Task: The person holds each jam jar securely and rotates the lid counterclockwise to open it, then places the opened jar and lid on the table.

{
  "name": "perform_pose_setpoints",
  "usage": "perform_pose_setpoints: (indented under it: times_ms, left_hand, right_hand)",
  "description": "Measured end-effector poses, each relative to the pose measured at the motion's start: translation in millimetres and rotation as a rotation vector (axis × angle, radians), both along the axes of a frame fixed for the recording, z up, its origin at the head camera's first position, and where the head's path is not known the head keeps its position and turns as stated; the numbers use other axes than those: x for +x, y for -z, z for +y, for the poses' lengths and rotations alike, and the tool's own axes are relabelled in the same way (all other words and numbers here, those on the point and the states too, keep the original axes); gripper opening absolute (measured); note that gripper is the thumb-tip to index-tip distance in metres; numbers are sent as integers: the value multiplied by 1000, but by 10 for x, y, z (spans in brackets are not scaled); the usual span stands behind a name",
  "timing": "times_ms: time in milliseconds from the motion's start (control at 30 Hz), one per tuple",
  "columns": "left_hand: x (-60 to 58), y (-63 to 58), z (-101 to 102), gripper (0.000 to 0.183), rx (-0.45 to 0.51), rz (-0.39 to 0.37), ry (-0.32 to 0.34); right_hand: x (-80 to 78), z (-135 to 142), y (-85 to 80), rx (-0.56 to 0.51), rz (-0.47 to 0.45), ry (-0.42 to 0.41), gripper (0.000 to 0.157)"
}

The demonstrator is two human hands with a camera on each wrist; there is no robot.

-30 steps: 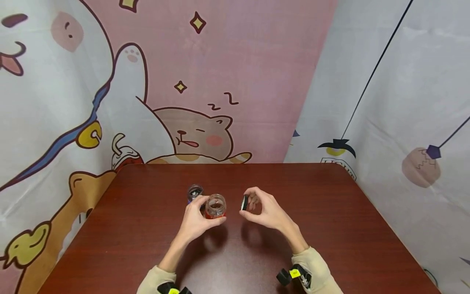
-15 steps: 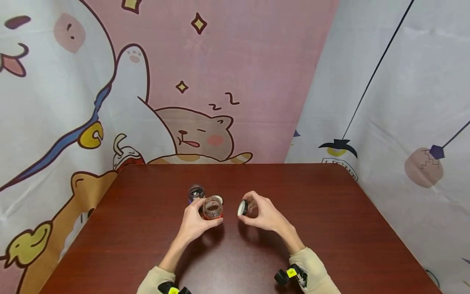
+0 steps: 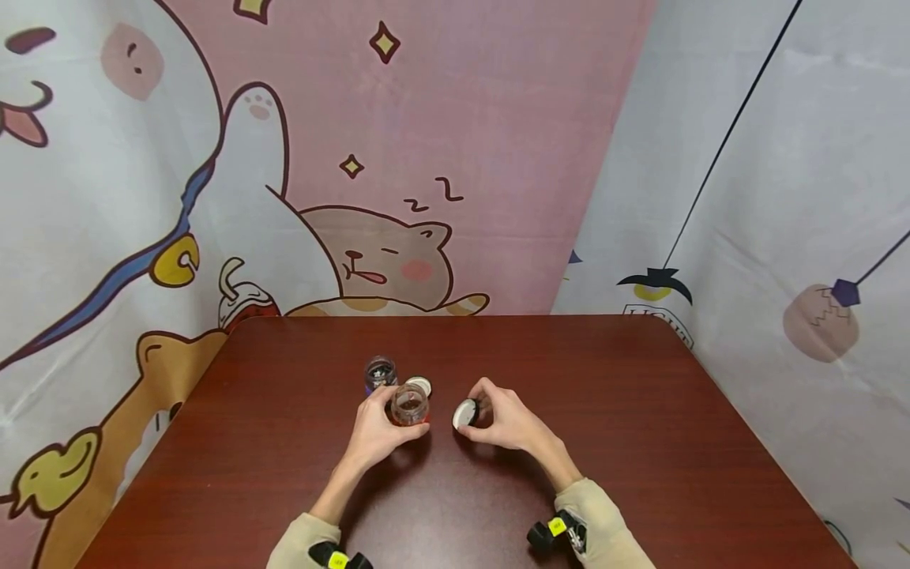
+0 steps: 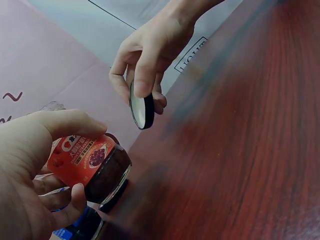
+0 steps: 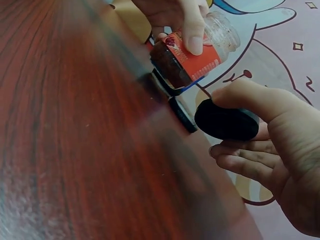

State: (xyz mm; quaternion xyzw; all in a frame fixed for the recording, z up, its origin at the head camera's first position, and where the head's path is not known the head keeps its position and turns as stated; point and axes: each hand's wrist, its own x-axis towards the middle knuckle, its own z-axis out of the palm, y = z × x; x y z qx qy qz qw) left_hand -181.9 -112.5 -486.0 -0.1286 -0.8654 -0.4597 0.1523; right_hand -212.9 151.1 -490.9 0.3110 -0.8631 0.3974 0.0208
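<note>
My left hand (image 3: 377,423) grips a lidless glass jar (image 3: 410,405) with a red-orange label and dark contents, fingers on one side and thumb on the other. Whether its base touches the table I cannot tell. To the right, my right hand (image 3: 515,421) pinches a round black lid (image 5: 227,121) by its edge, tilted, with its white inside facing the jar in the head view. Behind the left hand stands a second lidless jar (image 3: 380,371) with a blue label, partly hidden. Another lid (image 3: 419,385) lies white side up just behind the held jar.
A dark red-brown wooden table (image 3: 604,395) carries everything. A printed cartoon curtain (image 3: 526,158) hangs behind its far edge. Each wrist wears a small black camera, the right one being this camera (image 3: 542,536).
The jar in my left hand has come down and slightly left, uncovering the lid behind it. My right hand has moved down and left, turning its lid's white inside more into view.
</note>
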Motion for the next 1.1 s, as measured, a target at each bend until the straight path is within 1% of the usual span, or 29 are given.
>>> perform_pose_setpoints:
  times_ms: [133,367,467,700,867,1000,1100]
  left_hand:
    - [-10,29,1,54,4,-14,-2]
    - [-26,70,5,55,3,-17,-13]
    - [-30,90,12,55,4,-21,-18]
    - [-44,143,25,55,-9,-28,-28]
    - [-49,161,32,56,-6,-30,-33]
    - [-54,164,37,56,1,-35,-34]
    - [-54,164,42,57,-4,-42,-37]
  right_hand:
    - [1,-15,49,-6,-31,-7,43]
    - [-7,-30,118,1,-71,-6,44]
    - [-19,-40,118,11,-57,-6,44]
    - [-32,-52,140,62,18,-21,42]
    - [-19,-59,146,100,58,-19,44]
    - [-15,-68,143,146,72,-6,45]
    - [-14,-75,142,178,65,-1,46]
